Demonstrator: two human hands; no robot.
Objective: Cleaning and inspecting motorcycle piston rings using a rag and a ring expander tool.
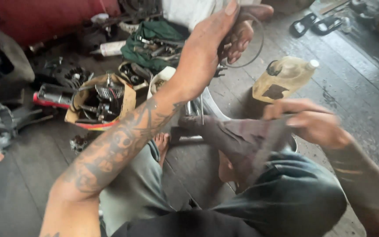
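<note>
My left hand (218, 41) is raised in front of me, fingers closed around a thin dark metal ring (255, 44) and a small metal part. My right hand (312, 123) is lower, over my right knee, pinching a dirty brownish rag (246, 140) that drapes across my lap toward a metal pan. My tattooed left forearm crosses the middle of the view. My bare feet rest on the wooden floor below the rag.
A yellowish plastic jug (286, 78) stands on the floor at right. A cardboard box (99, 103) of engine parts sits at left, beside a green cloth (154, 39) with tools. Dark engine pieces lie at far left, sandals (314, 24) at top right.
</note>
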